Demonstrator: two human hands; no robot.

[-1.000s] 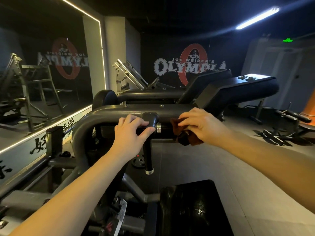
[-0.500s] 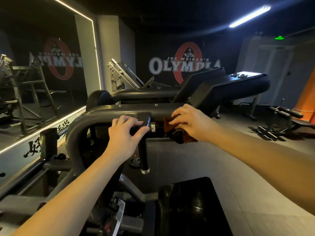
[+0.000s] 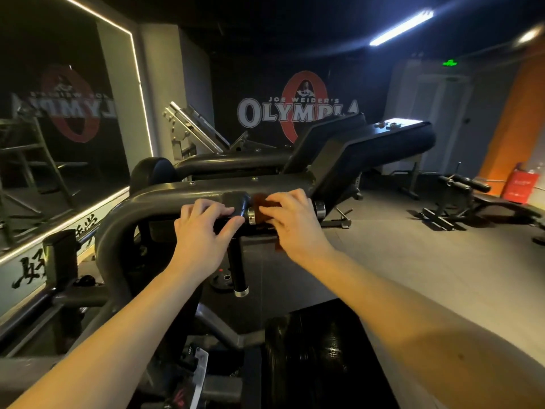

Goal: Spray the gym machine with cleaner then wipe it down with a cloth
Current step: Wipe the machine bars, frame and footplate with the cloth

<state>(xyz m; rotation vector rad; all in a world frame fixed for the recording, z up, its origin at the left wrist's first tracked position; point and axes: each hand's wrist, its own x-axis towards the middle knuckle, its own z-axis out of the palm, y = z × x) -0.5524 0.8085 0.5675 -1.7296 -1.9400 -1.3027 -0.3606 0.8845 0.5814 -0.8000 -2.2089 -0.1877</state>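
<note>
Two bare hands at the top bar (image 3: 177, 196) of a dark grey steel gym machine (image 3: 112, 231).
The left hand (image 3: 203, 234) has its grip curled over the bar. Touching the bar's right end, the right hand (image 3: 295, 225) has its grip clamped on a rust-brown cloth (image 3: 261, 203), which is pressed against the machine.
</note>
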